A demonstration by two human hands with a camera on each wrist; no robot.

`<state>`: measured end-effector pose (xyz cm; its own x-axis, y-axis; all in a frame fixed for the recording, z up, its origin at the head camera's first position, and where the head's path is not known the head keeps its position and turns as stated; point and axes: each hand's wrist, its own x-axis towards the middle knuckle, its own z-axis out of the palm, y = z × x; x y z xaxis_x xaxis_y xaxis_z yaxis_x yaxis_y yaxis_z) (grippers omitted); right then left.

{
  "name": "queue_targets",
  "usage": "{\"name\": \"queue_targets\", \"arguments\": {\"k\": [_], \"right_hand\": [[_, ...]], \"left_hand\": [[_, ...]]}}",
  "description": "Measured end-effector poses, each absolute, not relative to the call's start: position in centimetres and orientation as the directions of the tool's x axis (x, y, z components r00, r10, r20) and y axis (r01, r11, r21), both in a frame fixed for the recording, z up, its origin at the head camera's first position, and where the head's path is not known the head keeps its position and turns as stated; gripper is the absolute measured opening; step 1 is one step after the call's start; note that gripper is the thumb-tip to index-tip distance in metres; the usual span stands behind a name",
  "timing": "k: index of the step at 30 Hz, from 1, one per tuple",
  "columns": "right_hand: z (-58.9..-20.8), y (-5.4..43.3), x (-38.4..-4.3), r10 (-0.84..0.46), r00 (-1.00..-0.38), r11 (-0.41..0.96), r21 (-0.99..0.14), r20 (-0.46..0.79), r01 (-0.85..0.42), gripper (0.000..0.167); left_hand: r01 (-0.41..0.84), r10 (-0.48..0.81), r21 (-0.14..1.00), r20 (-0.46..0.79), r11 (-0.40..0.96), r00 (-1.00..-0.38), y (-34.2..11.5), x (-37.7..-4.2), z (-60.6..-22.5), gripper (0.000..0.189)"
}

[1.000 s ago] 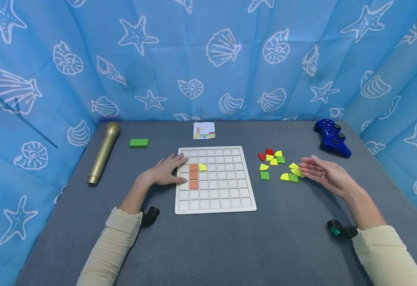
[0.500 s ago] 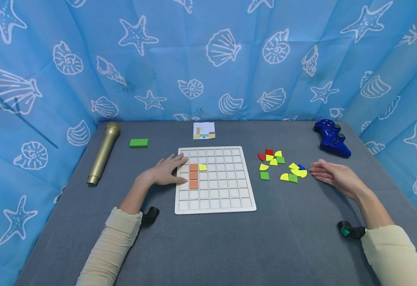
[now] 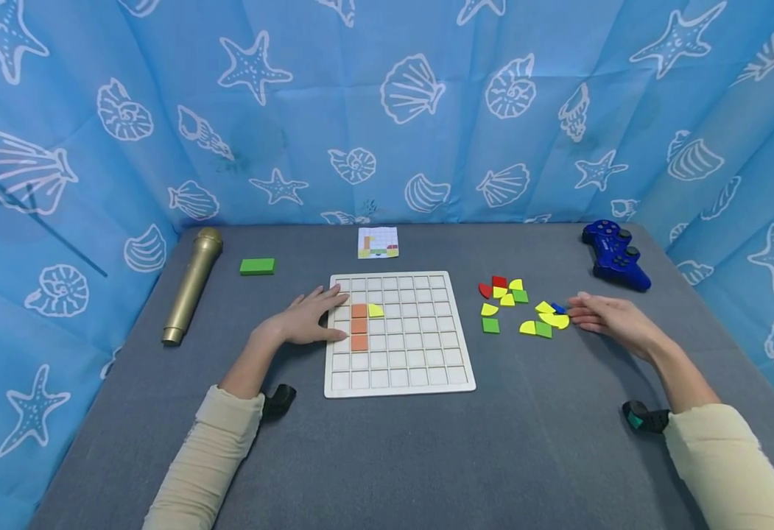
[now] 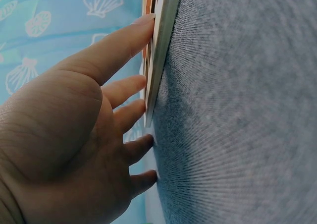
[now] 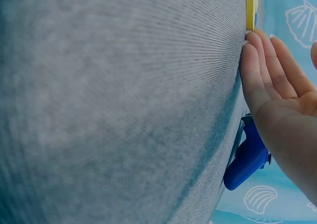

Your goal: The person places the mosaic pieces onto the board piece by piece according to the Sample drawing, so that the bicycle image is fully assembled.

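My left hand rests with spread fingers on the left edge of a white grid board; the left wrist view has the thumb tip on the rim. Orange square tiles stand in a column on the board, with a yellow quarter-round tile beside the top one. To the right, my right hand lies low over the table, fingers straight, holding nothing. Its fingertips are right at a small blue tile and a yellow tile in a loose group. Green tiles lie there too.
More red, yellow and green tiles lie between board and right hand. A printed pattern card is behind the board. A green block and a gold microphone stand left; a blue game controller lies back right.
My right hand moved right off the yellow tiles, baring the blue tile, then came slightly back toward them. My left hand stayed on the board's edge.
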<state>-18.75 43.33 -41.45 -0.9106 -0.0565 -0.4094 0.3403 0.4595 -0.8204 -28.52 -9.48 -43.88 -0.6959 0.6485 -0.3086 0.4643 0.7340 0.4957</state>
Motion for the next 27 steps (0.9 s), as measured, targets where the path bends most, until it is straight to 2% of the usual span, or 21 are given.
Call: {"name": "queue_targets", "arguments": {"k": [7,16,27], "right_hand": [[-41.5,43.1,-18.6,-0.063,-0.912,0.525,-0.790,-0.406,0.316,0.069],[-42.2,42.6,-18.3,-0.080,-0.945,0.688,-0.703,-0.317,0.177,0.053],[-42.1,41.9,-18.6,-0.203,-0.950,0.698,-0.715,-0.239,0.031,0.052]], "left_hand": [[0.471,0.653,0.496,-0.298,0.729,-0.697,-9.4,-28.5,-43.7,0.080],[0.463,0.647,0.496,-0.309,0.735,-0.697,-9.4,-28.3,-43.6,0.080],[0.462,0.647,0.494,-0.316,0.737,-0.694,-9.3,-28.4,-43.5,0.080]]}}
